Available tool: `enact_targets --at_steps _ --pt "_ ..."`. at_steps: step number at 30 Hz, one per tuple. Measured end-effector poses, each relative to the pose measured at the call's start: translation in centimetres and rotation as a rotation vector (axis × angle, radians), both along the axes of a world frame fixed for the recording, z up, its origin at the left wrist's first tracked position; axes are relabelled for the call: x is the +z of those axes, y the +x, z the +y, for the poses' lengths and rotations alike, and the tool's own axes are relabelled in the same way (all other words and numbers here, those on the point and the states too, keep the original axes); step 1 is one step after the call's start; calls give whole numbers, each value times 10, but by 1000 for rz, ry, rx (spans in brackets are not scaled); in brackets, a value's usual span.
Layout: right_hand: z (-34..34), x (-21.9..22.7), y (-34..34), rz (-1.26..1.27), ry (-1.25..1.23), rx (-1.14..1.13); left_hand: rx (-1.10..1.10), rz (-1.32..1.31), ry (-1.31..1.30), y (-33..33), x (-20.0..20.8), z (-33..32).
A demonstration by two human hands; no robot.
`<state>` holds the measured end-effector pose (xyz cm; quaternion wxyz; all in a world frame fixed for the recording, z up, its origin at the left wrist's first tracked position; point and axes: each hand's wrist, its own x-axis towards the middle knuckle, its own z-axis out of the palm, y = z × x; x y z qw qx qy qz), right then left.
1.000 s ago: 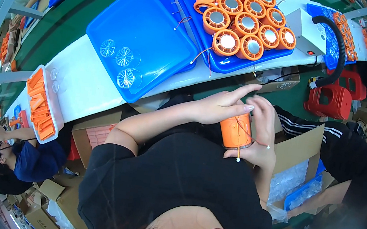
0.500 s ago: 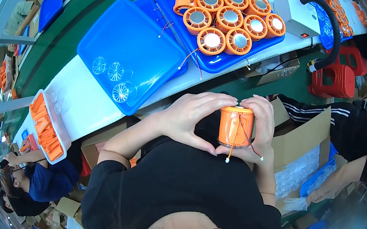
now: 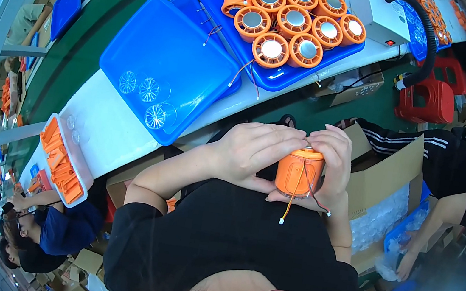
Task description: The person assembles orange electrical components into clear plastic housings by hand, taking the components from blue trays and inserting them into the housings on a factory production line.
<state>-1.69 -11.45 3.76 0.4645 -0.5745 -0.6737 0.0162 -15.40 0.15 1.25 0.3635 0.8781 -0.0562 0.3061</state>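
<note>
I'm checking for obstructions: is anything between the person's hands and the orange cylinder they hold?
Nothing visible is: the left hand and right hand meet the orange cylinder directly. Its thin wires hang down the front. The finger undersides are hidden.

Clock directions are taken from the can point(image 3: 295, 181), which is recorded as orange. Toward 6 o'clock, yellow, red and black wires point(image 3: 290, 201) with white plugs point(image 3: 281, 221) are noted. Between 11 and 12, orange cups point(image 3: 233, 2) with spoked rims and silvery discs point(image 3: 295, 18) are observed. A blue tray point(image 3: 163, 45) is listed at 10, a white bin point(image 3: 78, 157) of orange strips point(image 3: 62, 162) at 9. At 2, red stools point(image 3: 434, 110) and black trousers point(image 3: 407, 146) patterned with white stripes are registered.
</note>
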Motion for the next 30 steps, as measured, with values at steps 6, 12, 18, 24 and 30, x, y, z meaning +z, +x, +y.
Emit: enact_targets --at_steps 6,12,18,24,30 --pt "-3 -8 3 46 25 34 -16 -19 -9 1 0 -3" --pt "5 -7 3 169 -50 105 -21 93 -85 -6 6 2" --pt "40 19 -19 38 -78 228 -117 153 -922 -47 15 25" --pt "63 3 -36 -4 -454 77 630 141 -770 -96 -9 107" --pt "52 1 -45 73 -590 22 1513 169 -156 -170 -44 303"
